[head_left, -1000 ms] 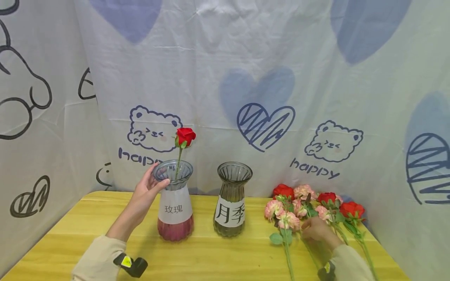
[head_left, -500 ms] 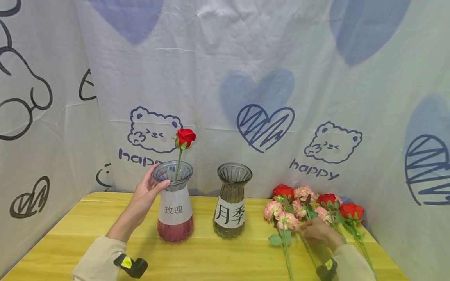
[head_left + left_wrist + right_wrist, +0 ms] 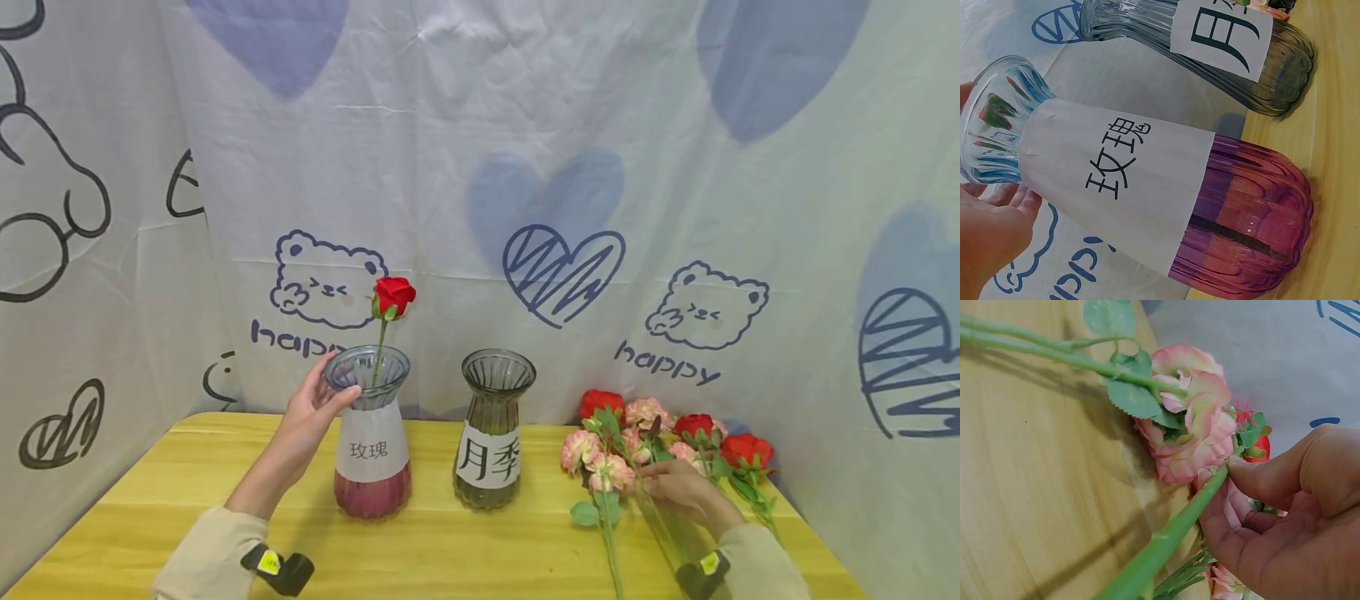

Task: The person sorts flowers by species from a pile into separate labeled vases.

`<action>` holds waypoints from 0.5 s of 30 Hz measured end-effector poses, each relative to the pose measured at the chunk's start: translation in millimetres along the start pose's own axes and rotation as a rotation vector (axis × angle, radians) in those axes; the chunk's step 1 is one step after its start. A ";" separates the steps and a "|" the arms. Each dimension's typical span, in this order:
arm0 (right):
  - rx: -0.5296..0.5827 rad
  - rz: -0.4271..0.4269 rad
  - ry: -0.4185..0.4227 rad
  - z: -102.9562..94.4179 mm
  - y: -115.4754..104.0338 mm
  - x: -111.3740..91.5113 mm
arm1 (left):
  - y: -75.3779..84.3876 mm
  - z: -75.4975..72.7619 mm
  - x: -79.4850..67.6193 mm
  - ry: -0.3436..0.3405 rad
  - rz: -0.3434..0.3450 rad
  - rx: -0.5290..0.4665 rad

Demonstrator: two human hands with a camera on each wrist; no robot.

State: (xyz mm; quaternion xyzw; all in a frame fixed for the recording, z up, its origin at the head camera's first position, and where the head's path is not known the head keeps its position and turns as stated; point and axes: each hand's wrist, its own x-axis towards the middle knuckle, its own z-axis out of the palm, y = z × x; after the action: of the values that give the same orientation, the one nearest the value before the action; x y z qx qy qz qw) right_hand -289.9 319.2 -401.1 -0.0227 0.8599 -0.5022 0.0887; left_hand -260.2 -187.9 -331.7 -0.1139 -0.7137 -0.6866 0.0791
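— Little has moved since a second ago: your right hand (image 3: 686, 492) and its sleeve have shifted slightly rightward among the flowers, while your left hand (image 3: 318, 404) stays at the rim of the pink-bottomed vase (image 3: 371, 450).

— What are you working on, then?

— You have a yellow wood-grained bench (image 3: 450, 554) in front of you, with pale cloth (image 3: 442, 108) hanging behind and at both sides, printed with blue hearts, bears and the word "happy".

— And how do the things look to you?

— Your left thumb and fingers are curled on the flared, bluish rim of that vase, which stands upright with a white label reading 玫瑰. One red rose (image 3: 394, 297) stands in it, leaning a little right. Your right thumb and fingers pinch a green stem (image 3: 1172, 531); you cannot tell which bloom tops it. Around that hand lie pink blooms (image 3: 611, 472) and red blooms (image 3: 695, 427), their green stems pointing towards you.

— How much room do you have at the edges?

— Your smoky vase (image 3: 487, 454), labelled 月季, stands upright between the first vase and the flowers, touching neither. Bench surface stretches in front of both vases and out to the left. The flowers lie near the back right, with the outermost red bloom close to the bench's right edge
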 end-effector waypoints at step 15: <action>0.146 0.004 -0.053 -9.7 -9.4 -5.4 | -0.8 0.0 0.4 0.001 0.003 0.004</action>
State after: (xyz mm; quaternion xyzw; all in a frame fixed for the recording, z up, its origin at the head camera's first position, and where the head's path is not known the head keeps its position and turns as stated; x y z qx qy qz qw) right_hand -286.8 323.5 -387.7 -0.0278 0.8183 -0.5627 0.1140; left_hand -260.8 -187.9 -332.4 -0.1146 -0.7150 -0.6849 0.0806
